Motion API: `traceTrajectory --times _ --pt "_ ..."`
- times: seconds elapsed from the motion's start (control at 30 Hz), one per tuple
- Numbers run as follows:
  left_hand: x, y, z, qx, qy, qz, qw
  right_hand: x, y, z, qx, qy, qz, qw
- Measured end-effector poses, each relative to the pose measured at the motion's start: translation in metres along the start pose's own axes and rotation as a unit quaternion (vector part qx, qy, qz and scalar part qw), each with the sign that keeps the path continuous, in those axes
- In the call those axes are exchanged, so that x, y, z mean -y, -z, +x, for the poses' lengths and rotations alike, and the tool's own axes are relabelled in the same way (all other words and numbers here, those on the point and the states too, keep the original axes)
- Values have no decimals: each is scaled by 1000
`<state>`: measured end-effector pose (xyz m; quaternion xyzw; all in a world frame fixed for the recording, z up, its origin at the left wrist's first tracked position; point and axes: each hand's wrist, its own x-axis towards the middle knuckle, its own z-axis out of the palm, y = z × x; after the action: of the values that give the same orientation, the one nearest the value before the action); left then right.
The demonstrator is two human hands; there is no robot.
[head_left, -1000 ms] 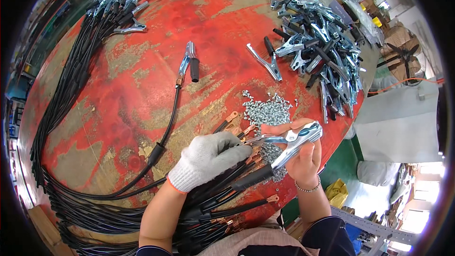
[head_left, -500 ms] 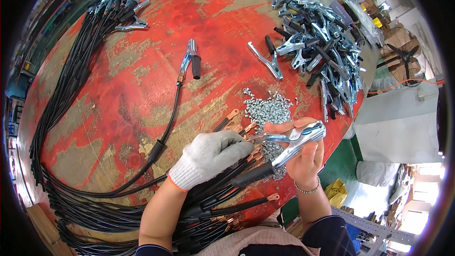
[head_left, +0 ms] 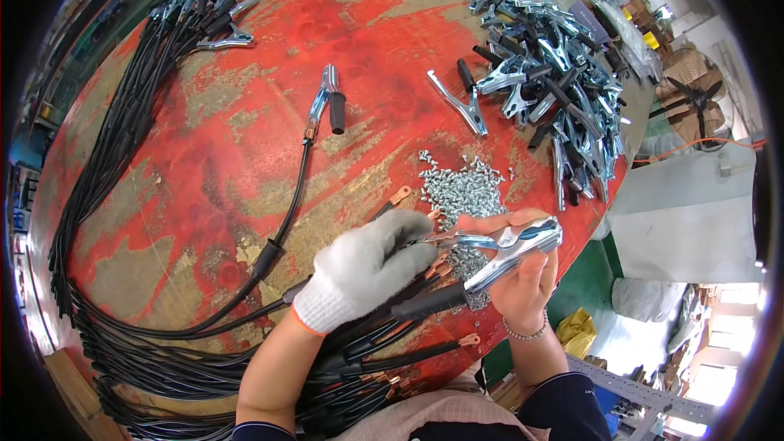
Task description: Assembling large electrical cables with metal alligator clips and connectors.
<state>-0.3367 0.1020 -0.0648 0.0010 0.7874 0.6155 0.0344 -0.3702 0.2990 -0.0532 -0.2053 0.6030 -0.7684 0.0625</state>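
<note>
I count two hands of mine: my gloved left hand (head_left: 365, 269) and my bare right hand (head_left: 523, 282). I hold one metal clamp (head_left: 510, 249). One finished clamp with cable (head_left: 324, 106) lies alone on the red table (head_left: 245, 155), one loose clamp (head_left: 457, 102) beside one big clamp pile (head_left: 555, 82), one heap of small screws (head_left: 461, 192), too many to count.
</note>
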Motion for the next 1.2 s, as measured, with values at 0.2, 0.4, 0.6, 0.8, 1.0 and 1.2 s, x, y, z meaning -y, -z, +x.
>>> traceTrajectory --times 0.2,0.4,0.6,0.8,1.0,1.2 --pt "-1 14 -3 11 -17 73 997 -13 7 30 26 -72 200 977" --pt "4 28 6 -60 175 -285 940 -63 48 94 138 70 -512 845" --pt "12 30 6 -32 181 -321 929 -87 58 119 287 155 -614 719" --pt "11 26 6 -40 172 -334 926 -92 66 132 296 78 -605 735" --pt "18 15 5 -39 110 -194 974 -84 64 133 214 161 -568 778" --pt "-2 20 2 -5 120 -34 992 -49 14 83 155 -192 -133 960"
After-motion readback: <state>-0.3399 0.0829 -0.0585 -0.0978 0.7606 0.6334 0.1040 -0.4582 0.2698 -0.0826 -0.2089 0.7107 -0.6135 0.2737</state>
